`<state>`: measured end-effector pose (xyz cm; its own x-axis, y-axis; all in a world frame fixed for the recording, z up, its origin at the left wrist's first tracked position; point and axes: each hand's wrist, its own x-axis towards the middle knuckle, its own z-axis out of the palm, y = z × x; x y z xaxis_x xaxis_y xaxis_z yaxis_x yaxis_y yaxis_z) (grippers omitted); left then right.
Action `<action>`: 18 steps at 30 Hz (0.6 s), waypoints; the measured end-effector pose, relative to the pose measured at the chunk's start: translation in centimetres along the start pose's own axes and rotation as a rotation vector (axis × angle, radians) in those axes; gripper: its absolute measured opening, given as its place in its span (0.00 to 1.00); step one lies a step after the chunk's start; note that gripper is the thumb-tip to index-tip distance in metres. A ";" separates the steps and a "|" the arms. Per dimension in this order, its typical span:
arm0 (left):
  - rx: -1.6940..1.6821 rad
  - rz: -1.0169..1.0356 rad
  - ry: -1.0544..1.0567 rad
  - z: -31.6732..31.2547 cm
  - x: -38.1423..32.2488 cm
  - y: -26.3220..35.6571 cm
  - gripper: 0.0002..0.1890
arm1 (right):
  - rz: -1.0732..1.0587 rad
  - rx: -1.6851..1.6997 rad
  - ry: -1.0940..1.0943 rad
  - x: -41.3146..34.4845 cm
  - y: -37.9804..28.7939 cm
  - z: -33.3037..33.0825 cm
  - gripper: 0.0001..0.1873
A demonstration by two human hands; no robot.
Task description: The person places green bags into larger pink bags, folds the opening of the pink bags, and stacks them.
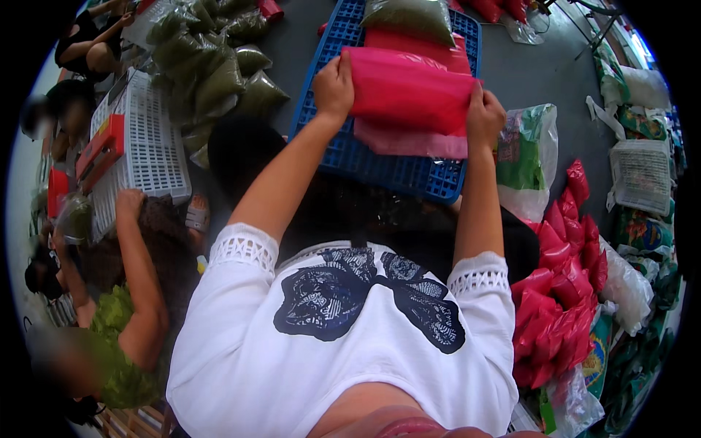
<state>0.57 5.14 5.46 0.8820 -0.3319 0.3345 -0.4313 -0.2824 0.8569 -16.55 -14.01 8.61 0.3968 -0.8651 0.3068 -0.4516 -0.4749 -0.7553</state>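
My left hand (335,87) grips the left edge of a bright pink plastic bag (411,90), thumb on top. The bag's right edge is pinched in my right hand (486,117). Stretched between the two, the bag hangs above a blue plastic crate (438,189) whose latticed face is upward. Under it, more pink plastic bags (405,143) lie flat on the crate. At the crate's far end rests a clear plastic bag (408,19) filled with a green, loose-looking material. I cannot tell whether the held bag contains anything.
Many filled clear bags (219,87) are heaped on the floor at left. A white basket (156,137) carries a red device (101,150); a person (134,312) sits beside it, others beyond. To my right lie a green-and-white sack (526,153) and a pile of filled pink bags (558,295).
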 end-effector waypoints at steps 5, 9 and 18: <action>0.320 -0.102 -0.103 3.0 7.9 -0.7 0.25 | 0.124 -0.223 -0.090 7.2 2.6 4.8 0.21; 0.495 -0.291 -0.368 3.6 7.9 -7.0 0.27 | 0.302 -0.361 -0.444 5.3 6.4 9.2 0.20; 0.439 0.229 -0.195 3.6 4.4 -2.3 0.32 | 0.360 -0.312 -0.455 3.1 4.9 7.3 0.42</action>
<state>4.74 1.10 3.58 0.7225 -0.5783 0.3789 -0.6842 -0.5192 0.5122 -11.65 -17.82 1.63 0.4453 -0.8567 -0.2604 -0.8023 -0.2526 -0.5408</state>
